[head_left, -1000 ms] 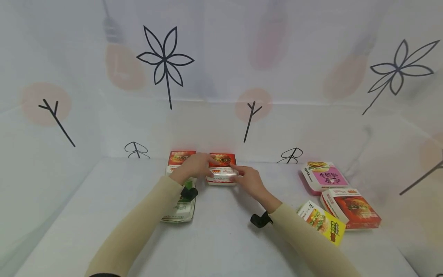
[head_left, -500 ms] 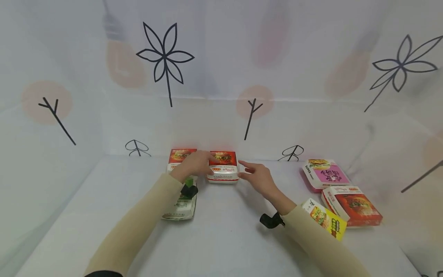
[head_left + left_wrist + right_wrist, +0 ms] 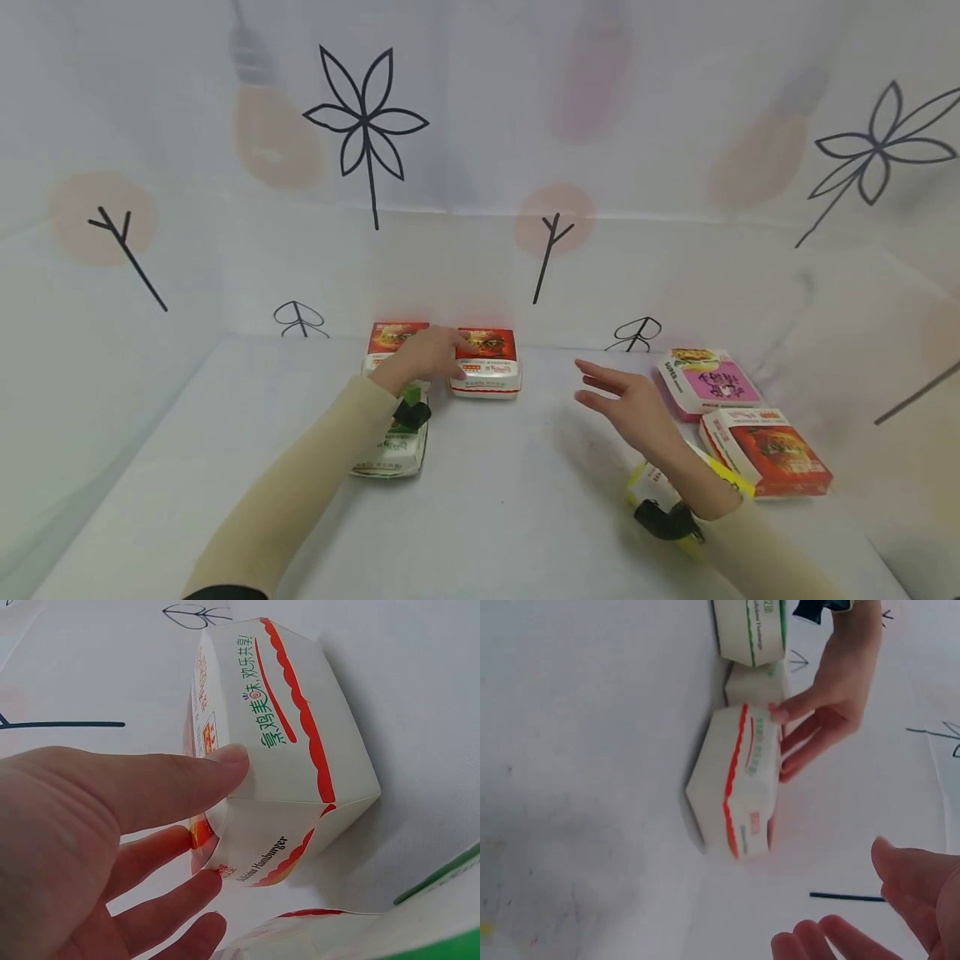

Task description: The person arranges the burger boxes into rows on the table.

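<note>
A red and white hamburger box (image 3: pixel 491 379) stands at the back middle of the white table. My left hand (image 3: pixel 423 358) touches its left side, with the thumb (image 3: pixel 187 780) straight along the top front edge and the fingertips against the box. Under the left wrist lies a green and white box (image 3: pixel 390 457), partly covered. Another red and white box (image 3: pixel 392 336) stands behind it. My right hand (image 3: pixel 637 412) hangs in the air right of the middle box, fingers apart and holding nothing. In the right wrist view the middle hamburger box (image 3: pixel 742 776) stands well away from the right fingertips.
At the right are a pink and white box (image 3: pixel 716 382) and a red and white box (image 3: pixel 776 450). A yellow box (image 3: pixel 648 483) lies partly hidden below the right forearm. Patterned white cloth (image 3: pixel 465 267) rises behind the table.
My right hand has let go of the middle box and moved right, now over the yellow box's area. My left hand stays at the middle box, which has barely moved.
</note>
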Motion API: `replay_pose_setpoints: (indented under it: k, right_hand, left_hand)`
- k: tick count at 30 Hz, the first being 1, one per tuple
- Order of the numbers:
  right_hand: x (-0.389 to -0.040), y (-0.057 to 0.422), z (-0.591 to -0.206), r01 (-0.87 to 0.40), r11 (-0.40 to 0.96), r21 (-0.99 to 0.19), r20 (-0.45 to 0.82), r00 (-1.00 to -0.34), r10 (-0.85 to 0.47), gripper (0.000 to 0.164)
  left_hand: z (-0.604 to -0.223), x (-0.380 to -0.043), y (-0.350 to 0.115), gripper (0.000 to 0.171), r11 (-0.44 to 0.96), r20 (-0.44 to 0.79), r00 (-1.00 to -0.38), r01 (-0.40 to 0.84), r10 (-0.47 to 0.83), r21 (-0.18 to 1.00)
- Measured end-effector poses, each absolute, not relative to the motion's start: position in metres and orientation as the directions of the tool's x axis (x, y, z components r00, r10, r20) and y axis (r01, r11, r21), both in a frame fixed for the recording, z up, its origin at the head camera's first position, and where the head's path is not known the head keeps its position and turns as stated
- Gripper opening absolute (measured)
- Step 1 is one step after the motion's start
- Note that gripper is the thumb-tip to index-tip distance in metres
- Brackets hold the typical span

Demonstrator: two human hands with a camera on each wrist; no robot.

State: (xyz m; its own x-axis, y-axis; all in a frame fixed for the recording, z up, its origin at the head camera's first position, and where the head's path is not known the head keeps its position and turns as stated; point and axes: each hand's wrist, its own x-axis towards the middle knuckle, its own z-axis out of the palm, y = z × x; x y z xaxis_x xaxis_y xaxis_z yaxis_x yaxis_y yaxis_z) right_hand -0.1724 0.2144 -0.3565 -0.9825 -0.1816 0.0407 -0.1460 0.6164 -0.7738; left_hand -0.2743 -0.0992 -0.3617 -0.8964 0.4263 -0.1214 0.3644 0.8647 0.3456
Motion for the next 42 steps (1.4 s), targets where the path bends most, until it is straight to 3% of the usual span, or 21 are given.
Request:
replay_pose_setpoints:
  k: [7,13,19,27,35,42]
  right_hand:
    - [-0.141,0.258,-0.353,-0.091,0.68,-0.728,0.037,-0.995,-0.094,0.062]
    - [-0.118,0.296,-0.354,-0.025,0.784,-0.621,0.063,-0.998,0.019,0.066]
    - [-0.104,0.327,-0.364,0.042,0.826,-0.563,0.016,-0.998,0.062,0.07]
    - [-0.091,0.352,-0.368,0.038,0.883,-0.468,-0.009,-0.999,0.038,0.074]
    - [-0.095,0.359,-0.373,0.141,0.866,-0.48,-0.197,-0.979,0.05,0.085]
    - [-0.1,0.355,-0.38,0.132,0.872,-0.471,-0.243,-0.97,0.015,0.081]
  left_hand:
    - [-0.362,-0.275,-0.097,0.05,0.866,-0.138,-0.897,0.351,0.42,0.355]
    - [-0.361,-0.273,-0.098,0.051,0.87,-0.142,-0.9,0.342,0.412,0.356]
    - [-0.358,-0.272,-0.098,0.05,0.869,-0.134,-0.902,0.344,0.412,0.356]
    - [-0.359,-0.272,-0.098,0.049,0.869,-0.144,-0.899,0.343,0.414,0.357]
    - [-0.359,-0.272,-0.097,0.049,0.869,-0.138,-0.9,0.344,0.413,0.356]
    - [-0.357,-0.272,-0.095,0.049,0.871,-0.15,-0.899,0.34,0.412,0.355]
